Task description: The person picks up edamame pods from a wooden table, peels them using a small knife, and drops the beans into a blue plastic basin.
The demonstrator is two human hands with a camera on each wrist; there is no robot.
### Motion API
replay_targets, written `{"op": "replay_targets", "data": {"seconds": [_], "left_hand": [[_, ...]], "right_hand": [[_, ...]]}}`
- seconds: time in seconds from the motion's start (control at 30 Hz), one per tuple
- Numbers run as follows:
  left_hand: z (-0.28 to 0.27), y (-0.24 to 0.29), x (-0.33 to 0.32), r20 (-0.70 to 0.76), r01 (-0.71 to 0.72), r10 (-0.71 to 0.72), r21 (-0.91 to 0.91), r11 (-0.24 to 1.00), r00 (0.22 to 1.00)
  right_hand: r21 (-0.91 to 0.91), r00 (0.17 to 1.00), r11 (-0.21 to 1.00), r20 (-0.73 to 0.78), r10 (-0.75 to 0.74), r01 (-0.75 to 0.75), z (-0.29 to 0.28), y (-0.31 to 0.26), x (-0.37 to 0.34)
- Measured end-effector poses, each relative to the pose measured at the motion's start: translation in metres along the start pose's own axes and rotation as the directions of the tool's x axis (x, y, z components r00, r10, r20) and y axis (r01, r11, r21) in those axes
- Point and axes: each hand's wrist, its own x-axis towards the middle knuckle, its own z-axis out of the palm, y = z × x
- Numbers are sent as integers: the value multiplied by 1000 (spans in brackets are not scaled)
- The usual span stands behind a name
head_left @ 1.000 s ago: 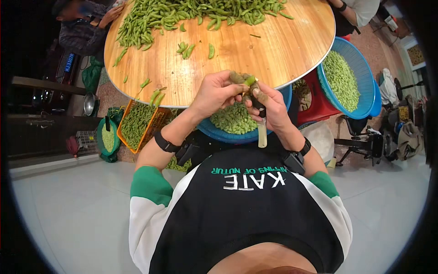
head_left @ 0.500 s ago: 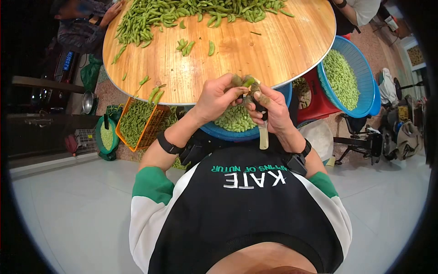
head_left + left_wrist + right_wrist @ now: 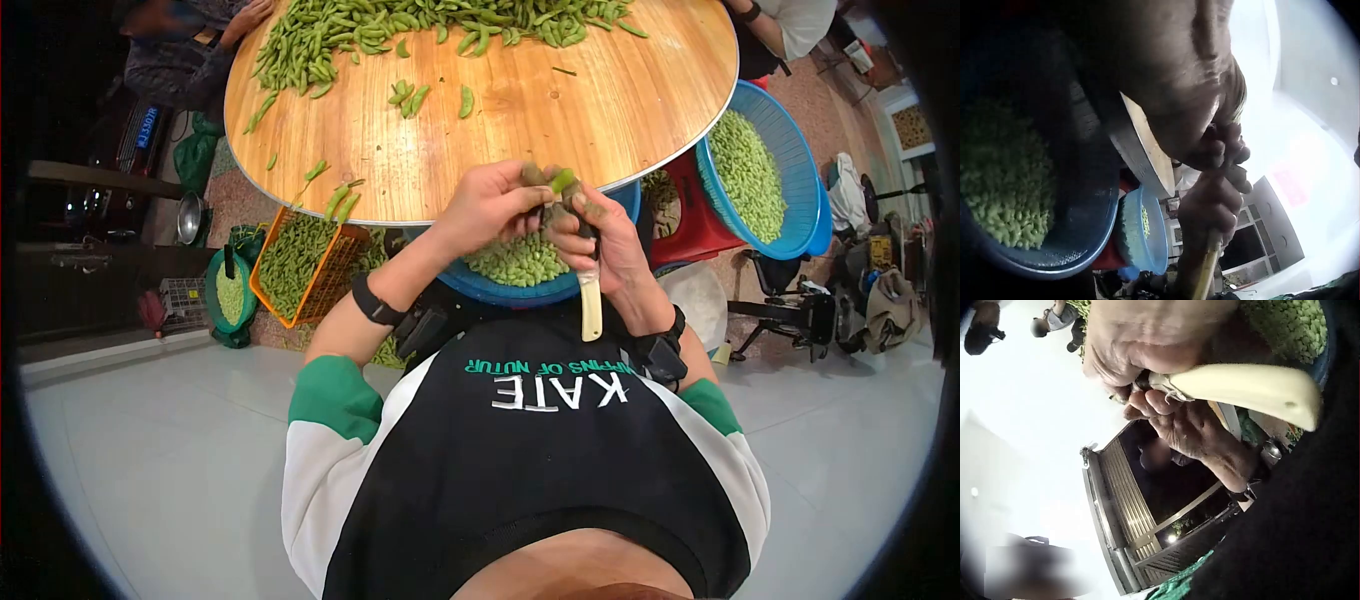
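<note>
Over the table's near edge, my left hand (image 3: 500,208) pinches a green soybean pod (image 3: 563,181) between thumb and fingers. My right hand (image 3: 612,245) meets it there and grips a small knife (image 3: 591,308); its cream handle sticks out below the palm toward my body. The right wrist view shows that handle (image 3: 1247,390) up close, while the curled fingers hide most of the blade. Dark stains mark the fingertips of both hands. Directly beneath them, a blue basin (image 3: 475,290) holds shelled beans (image 3: 520,258).
A heap of pods (image 3: 400,25) covers the far side of the round wooden table (image 3: 600,110), with a few loose pods nearer. An orange crate (image 3: 272,308) of pods stands left, a blue basket (image 3: 800,190) of shelled beans right, beside a red stool (image 3: 690,225). Other people sit across the table.
Both hands have shifted slightly to the right, and the knife handle has swung to hang lower and further right. The pod between the fingertips is tilted more upward.
</note>
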Motion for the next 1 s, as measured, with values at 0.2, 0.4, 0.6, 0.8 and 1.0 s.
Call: {"op": "replay_targets", "data": {"seconds": [0.2,0.4,0.6,0.8,1.0], "left_hand": [[11,-2,-8,188,-463,705,859,221,684],[22,10,-16,-91,-373,554,649,663,827],[27,-2,-16,-184,-263,472,634,727,862],[37,-1,-30,-108,-231,498,788,570,861],[36,-7,-47,-63,-251,469,777,577,881]], "right_hand": [[133,999,990,3,49,-49,3,6,3],[50,1000,999,-16,-11,12,8,10,2],[-779,899,595,-100,-426,196,3,17,4],[-914,642,-219,398,-655,343,-11,17,13],[-869,707,-377,485,-515,321,-21,30,15]]}}
